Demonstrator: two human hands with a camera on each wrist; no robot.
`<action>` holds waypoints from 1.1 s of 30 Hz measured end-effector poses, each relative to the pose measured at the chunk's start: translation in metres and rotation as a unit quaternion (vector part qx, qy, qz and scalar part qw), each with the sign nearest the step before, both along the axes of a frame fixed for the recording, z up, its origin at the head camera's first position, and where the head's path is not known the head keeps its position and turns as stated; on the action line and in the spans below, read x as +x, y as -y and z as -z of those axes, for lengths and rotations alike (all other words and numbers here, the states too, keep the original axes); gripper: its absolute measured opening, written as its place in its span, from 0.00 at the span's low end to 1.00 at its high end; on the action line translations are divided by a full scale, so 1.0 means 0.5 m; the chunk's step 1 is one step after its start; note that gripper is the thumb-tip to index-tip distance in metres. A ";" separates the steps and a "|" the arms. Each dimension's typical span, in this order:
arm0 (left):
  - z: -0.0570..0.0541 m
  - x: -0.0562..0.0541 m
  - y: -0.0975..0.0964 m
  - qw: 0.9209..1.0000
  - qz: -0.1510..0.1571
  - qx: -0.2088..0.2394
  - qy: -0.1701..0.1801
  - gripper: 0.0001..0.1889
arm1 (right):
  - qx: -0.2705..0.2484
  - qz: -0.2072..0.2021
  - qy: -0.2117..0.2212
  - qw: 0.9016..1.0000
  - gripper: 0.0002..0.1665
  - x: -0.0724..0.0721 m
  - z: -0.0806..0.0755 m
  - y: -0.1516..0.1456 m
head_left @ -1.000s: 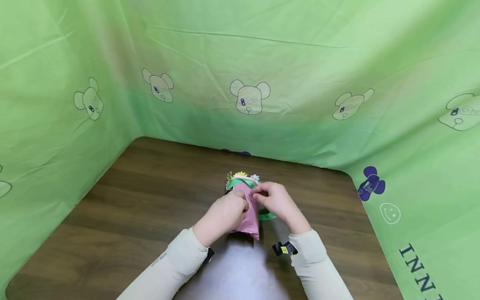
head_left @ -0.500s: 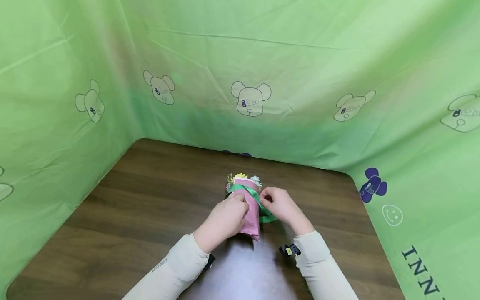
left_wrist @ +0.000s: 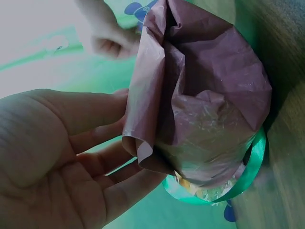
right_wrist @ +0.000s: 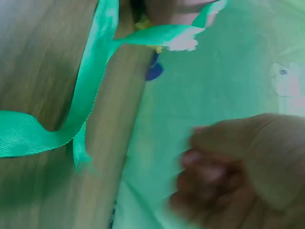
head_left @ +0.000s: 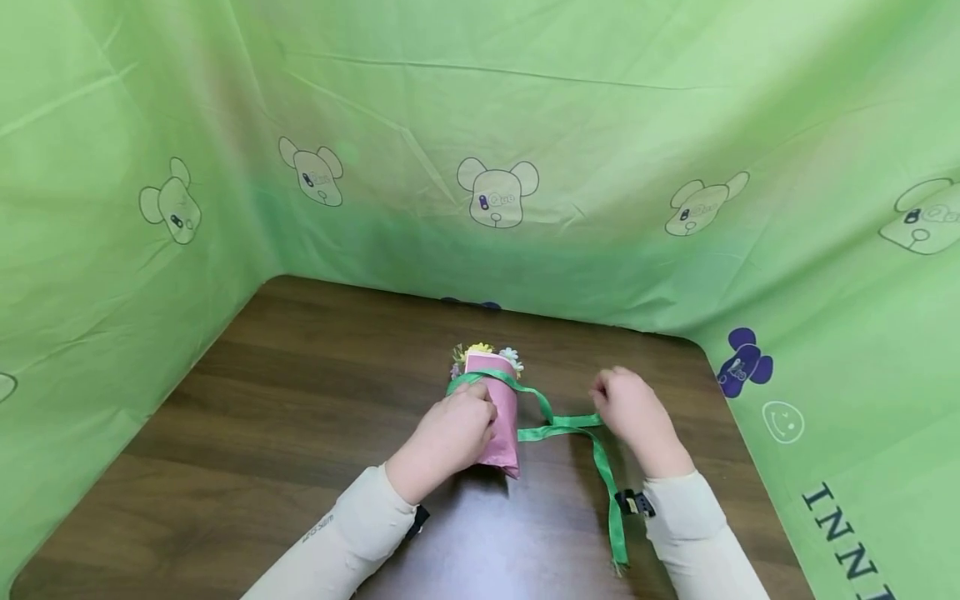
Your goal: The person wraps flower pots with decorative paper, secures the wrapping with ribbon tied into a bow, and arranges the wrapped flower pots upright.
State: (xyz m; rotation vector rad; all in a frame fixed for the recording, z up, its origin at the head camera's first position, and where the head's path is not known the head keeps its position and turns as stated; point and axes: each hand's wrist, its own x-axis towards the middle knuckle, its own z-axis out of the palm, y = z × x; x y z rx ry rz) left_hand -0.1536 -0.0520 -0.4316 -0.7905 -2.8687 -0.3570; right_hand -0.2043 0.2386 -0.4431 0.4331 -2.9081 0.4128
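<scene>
A small bouquet in pink wrapping paper (head_left: pixel 506 417) lies near the middle of the table, yellow and pale blue flowers (head_left: pixel 509 355) peeking from its far end. My left hand (head_left: pixel 448 429) pinches the paper's folded edge between thumb and fingers, also visible in the left wrist view. Green ribbon (head_left: pixel 613 508) crosses the bouquet's upper part; its two lengths trail off to the right and overlap on the table, one frayed end pointing toward me. My right hand (head_left: pixel 633 408), fingers curled, is beside one ribbon end. In the right wrist view, no ribbon shows in those blurred fingers (right_wrist: pixel 205 167).
Dark wood-grain table (head_left: pixel 300 392) extends around the bouquet. Green cloth walls (head_left: pixel 405 167) printed with bear heads stand behind and on both sides. Black wrist straps with a camera (head_left: pixel 636 502) sit by the sleeves.
My right hand has moved right, away from the bouquet, and the ribbon lengths now stretch out on the table beside it. My left hand keeps its hold on the bouquet.
</scene>
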 end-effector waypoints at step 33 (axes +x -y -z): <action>0.019 0.010 -0.012 0.995 -0.016 -0.021 -0.096 0.04 | -0.402 -0.118 0.391 0.819 0.10 -0.013 -0.137 0.004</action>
